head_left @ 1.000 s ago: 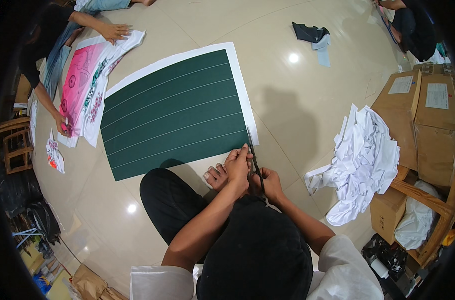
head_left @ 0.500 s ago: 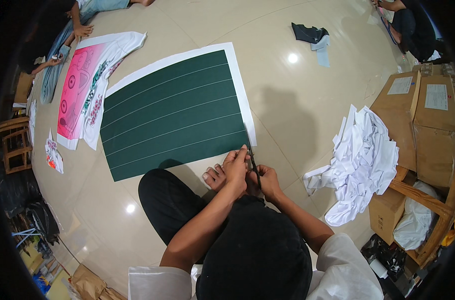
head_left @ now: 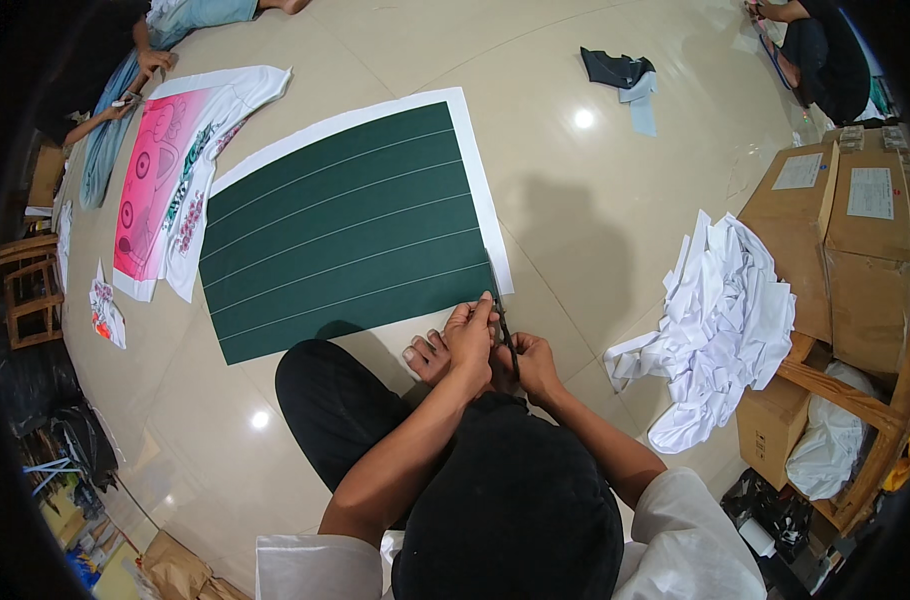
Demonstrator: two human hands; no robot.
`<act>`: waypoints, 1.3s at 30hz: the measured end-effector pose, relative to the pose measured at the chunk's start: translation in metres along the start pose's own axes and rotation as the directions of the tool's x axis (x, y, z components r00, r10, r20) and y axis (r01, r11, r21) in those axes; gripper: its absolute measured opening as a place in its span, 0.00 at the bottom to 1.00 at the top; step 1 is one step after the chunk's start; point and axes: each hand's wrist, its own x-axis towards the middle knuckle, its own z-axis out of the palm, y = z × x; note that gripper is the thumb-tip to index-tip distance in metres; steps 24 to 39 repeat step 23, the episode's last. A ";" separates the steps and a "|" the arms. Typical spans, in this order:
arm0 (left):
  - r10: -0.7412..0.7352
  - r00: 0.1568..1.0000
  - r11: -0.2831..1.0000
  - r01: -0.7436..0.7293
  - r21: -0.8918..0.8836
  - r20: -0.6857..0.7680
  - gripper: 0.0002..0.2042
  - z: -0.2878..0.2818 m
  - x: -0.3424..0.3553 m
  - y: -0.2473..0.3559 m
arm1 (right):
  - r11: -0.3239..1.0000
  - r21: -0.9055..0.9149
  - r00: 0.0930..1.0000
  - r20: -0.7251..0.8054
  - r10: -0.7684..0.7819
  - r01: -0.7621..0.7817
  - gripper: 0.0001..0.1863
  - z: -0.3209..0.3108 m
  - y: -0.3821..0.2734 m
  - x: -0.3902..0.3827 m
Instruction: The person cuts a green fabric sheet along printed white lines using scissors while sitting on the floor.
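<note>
A dark green fabric panel (head_left: 350, 235) with thin pale curved lines and a white border lies flat on the floor in front of me. My left hand (head_left: 470, 338) pinches the panel's near right corner between thumb and fingers. Just to its right, my right hand (head_left: 533, 364) grips dark scissors (head_left: 507, 338) by the handles. The blades point away from me along the seam between the green and the white border strip (head_left: 482, 190). Where the blade tips end is hard to make out. A bare foot (head_left: 428, 356) rests beside my left hand.
To the right is a heap of white fabric strips (head_left: 720, 335), with cardboard boxes (head_left: 870, 280) behind it. A pink printed fabric piece (head_left: 160, 190) lies left of the panel, near another person's hands (head_left: 155, 62). Dark and grey scraps (head_left: 620, 72) lie far right; another person (head_left: 825, 55) sits beyond.
My hands, the scissors and the panel look almost unchanged. At the upper left, the other person's hands have shifted slightly.
</note>
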 end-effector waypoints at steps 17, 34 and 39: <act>0.011 1.000 1.000 -0.011 -0.002 0.008 0.11 -0.001 0.003 -0.002 | 0.998 -0.044 0.999 -0.002 -0.039 0.039 0.13 -0.002 0.010 0.004; -0.026 1.000 0.994 0.025 -0.108 -0.004 0.13 -0.004 0.003 0.003 | 0.999 -0.049 1.000 -0.016 -0.008 0.007 0.13 -0.002 0.009 0.005; -0.026 1.000 0.994 0.025 -0.108 -0.004 0.13 -0.004 0.003 0.003 | 0.999 -0.049 1.000 -0.016 -0.008 0.007 0.13 -0.002 0.009 0.005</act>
